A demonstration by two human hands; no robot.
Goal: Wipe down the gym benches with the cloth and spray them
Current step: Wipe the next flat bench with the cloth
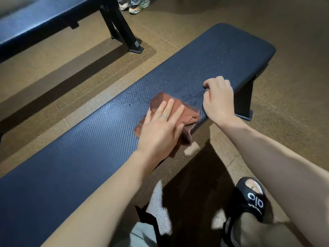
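Observation:
A long black padded bench (85, 139) runs diagonally from the lower left to the upper right. A crumpled brown cloth (188, 113) lies on its pad near the near edge, partly hanging over the side. My left hand (160, 127) presses flat on the cloth with its fingers straight. Wet streaks and droplets (131, 102) shine on the pad just left of the cloth. My right hand (218, 98) sits at the bench's near edge beside the cloth, fingers curled on the pad and thumb down the side. No spray bottle is visible.
A second black bench (35, 20) with a black steel leg (122, 32) stands at the upper left. Sneakers (137, 4) of another person show at the top. My foot in a black slide sandal (252, 198) is on the brown floor at the lower right.

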